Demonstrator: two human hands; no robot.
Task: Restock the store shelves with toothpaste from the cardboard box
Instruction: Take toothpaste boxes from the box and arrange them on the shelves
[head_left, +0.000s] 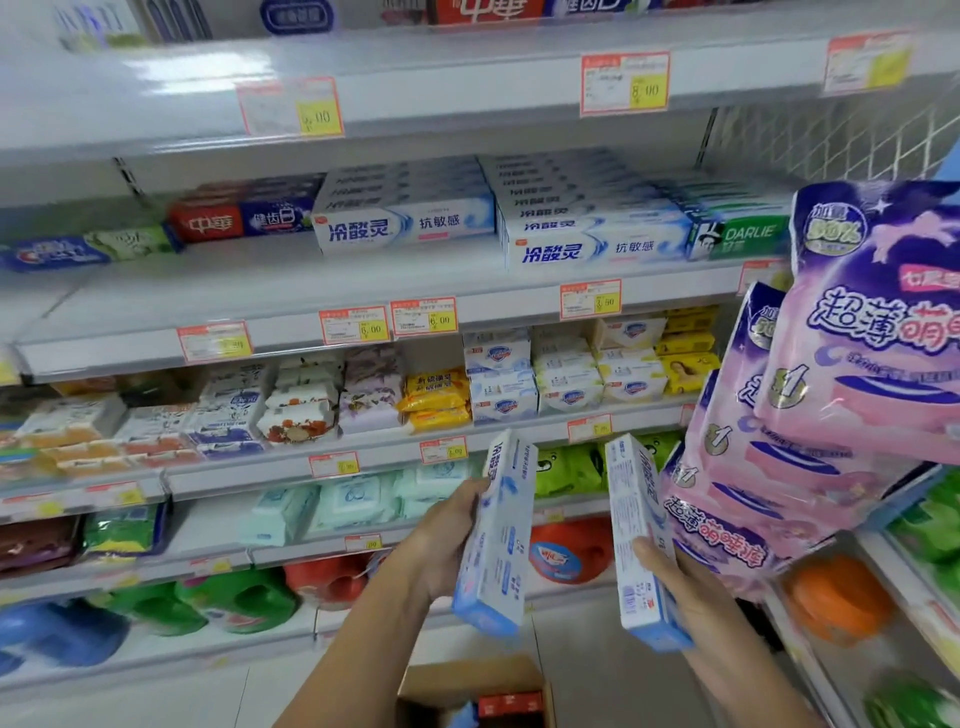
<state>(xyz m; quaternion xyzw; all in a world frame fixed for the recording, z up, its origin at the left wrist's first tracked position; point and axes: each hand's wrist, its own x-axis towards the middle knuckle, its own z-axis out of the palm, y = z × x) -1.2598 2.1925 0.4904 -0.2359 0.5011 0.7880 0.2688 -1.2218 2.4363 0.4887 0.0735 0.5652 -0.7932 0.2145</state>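
1. Holding a long, flat-sided white-and-blue toothpaste carton (498, 535) upright, the left hand (441, 540) has its fingers curled round the carton's left edge. The printed card looks smooth and glossy.
2. The right hand (675, 587) grips a second carton (636, 540) of the same kind near its lower end, with the thumb across the face and the fingers wrapped behind. This one leans slightly.
3. Both cartons are side by side but apart, in front of the lower shelves and well below the toothpaste shelf (363, 291).
4. A brown cardboard box (467, 680) sits open on the floor at the near edge, between the forearms. Something red and something blue lie inside, too blurred to tell.
5. On the white metal toothpaste shelf, matching cartons lie flat in a left stack (405, 208) and a right stack (587, 223). A red-and-blue carton (239, 221) lies to their left and a green carton (737, 239) to their right.
6. Soft pink-and-purple plastic packs (831, 389) bulge in from the right, just beside the second carton. Whether they touch it cannot be told.
7. Farther down are wrapped soap bars (498, 379), and rounded detergent bottles (244, 597) stand on the lowest shelf.
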